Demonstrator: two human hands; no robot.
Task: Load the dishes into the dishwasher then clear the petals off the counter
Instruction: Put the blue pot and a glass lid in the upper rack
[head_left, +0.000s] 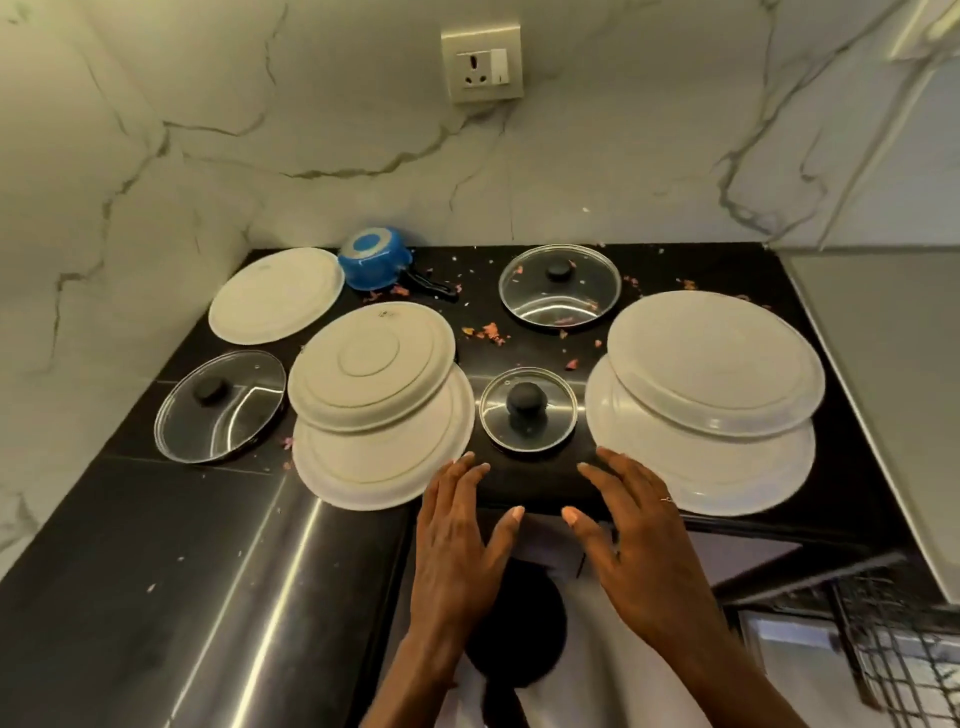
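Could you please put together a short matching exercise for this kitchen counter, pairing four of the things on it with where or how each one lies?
Things:
1. blue saucepan
2. small glass lid
3. single white plate
4. petals

Places or states:
A. between the left plate stack and the right plate stack
B. upside down near the back wall
C. scattered over the black counter
D. unstacked, in the back left corner

Pairs: 1-B, 2-A, 3-D, 4-C.

Surfaces as we see them: mostly hard and glossy.
We read a polished black stone counter (130, 519), clear glass lid (560, 286) with metal rim, smooth white plate (275, 295), glossy blue saucepan (371, 257), veined marble wall (311, 130).
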